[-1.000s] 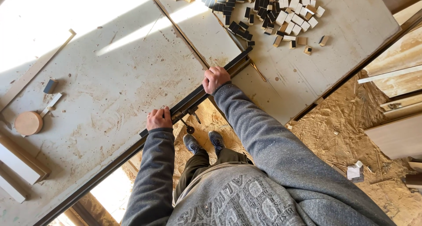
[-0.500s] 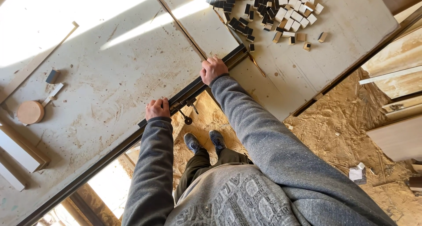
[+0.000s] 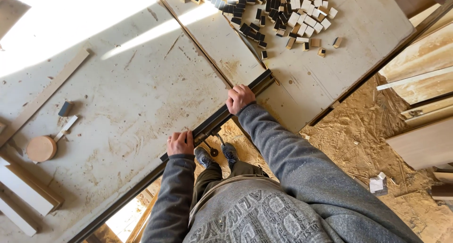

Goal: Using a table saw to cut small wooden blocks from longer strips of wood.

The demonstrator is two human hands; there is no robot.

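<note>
Below, listed as seen from the head camera.

Dark metal rail (image 3: 222,116): long, narrow, fixed along the near edge of the tabletop (image 3: 122,101). Long axis runs diagonally, from lower left to upper right, its upper end stopping just short of the block pile.

Left hand (image 3: 180,143): fingers curled over the rail at its middle stretch, pressed together, knuckles up; grey sleeve behind it.

Right hand (image 3: 239,99): closed over the rail further up, near its upper end, fingers bunched on the top face. Both hands grip the same rail, apart from each other.

Small wooden blocks (image 3: 283,14): loose heap at the far end of the tabletop, some pale, some dark-faced, a few strays just beside the heap. No container holds them; they lie directly on the board.

Round wooden disc (image 3: 41,148): flat on the tabletop at left, well apart from the hands, a small pale strip touching it.

Wooden slat (image 3: 45,95): long, thin, lying diagonally at left.

Sawdust-covered floor (image 3: 363,139): right of the tabletop, with stacked boards (image 3: 420,110) at the far right edge.

Shoes (image 3: 217,154): visible under the rail, between the arms.
</note>
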